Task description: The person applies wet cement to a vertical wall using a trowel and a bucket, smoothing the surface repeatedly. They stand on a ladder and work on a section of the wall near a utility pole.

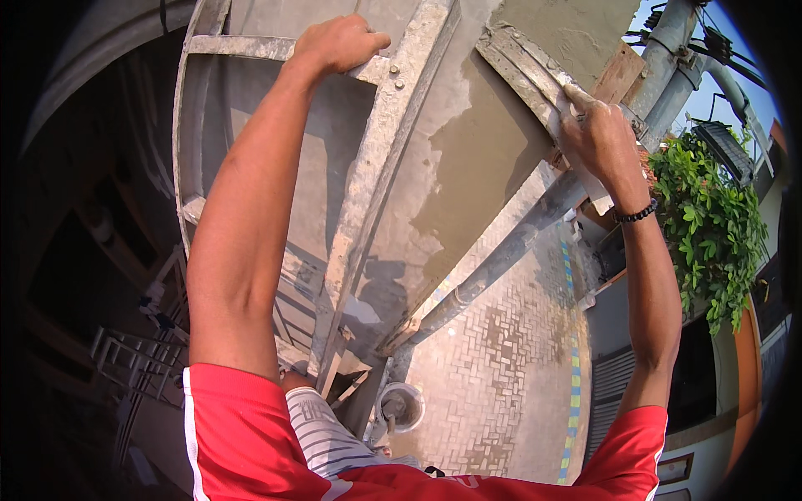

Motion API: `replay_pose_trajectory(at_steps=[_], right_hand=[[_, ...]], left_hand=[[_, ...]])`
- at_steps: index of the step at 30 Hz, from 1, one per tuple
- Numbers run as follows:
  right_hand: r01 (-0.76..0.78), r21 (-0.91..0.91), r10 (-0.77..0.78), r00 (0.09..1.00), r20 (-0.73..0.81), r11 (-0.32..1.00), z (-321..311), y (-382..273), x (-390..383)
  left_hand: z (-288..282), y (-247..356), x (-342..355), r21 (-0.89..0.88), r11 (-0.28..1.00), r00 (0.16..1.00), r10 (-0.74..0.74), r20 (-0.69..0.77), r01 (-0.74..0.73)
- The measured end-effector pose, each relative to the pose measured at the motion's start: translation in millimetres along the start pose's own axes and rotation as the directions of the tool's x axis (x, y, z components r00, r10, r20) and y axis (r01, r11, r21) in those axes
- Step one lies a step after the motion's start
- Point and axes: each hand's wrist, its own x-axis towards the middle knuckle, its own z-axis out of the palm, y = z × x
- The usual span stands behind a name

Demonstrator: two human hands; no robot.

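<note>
My left hand (338, 43) is closed round a rung near the top of a cement-stained ladder (368, 192), which leans on the wall. With my right hand (603, 138) I grip a long, cement-caked plastering float (520, 73). The float lies slantwise over the wet grey mortar (480, 159) at the wall's right side; whether its whole face touches is hidden. Paler, drier wall shows between the ladder and the mortar. A straight wooden board (510, 213) runs along the wall's right edge.
A bucket (421, 409) with grey mix in it stands far below, beside the ladder. Past the board runs a grey pole (476, 288) above brick paving (501, 359). At right are a leafy plant (710, 217) and an upright pipe with cables (668, 50).
</note>
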Motion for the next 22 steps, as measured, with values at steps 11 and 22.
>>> replay_pose_trajectory(at_steps=[11, 22], right_hand=[[0.364, 0.137, -0.369, 0.709, 0.601, 0.921, 231, -25, -234], [-0.135, 0.357, 0.205, 0.965, -0.165, 0.924, -105, 60, 54]], left_hand=[[3, 14, 4, -0.047, 0.999, 0.998, 0.01, -0.066, -0.013], [-9, 10, -7, -0.023, 1.0, 0.999, -0.022, -0.024, 0.021]])
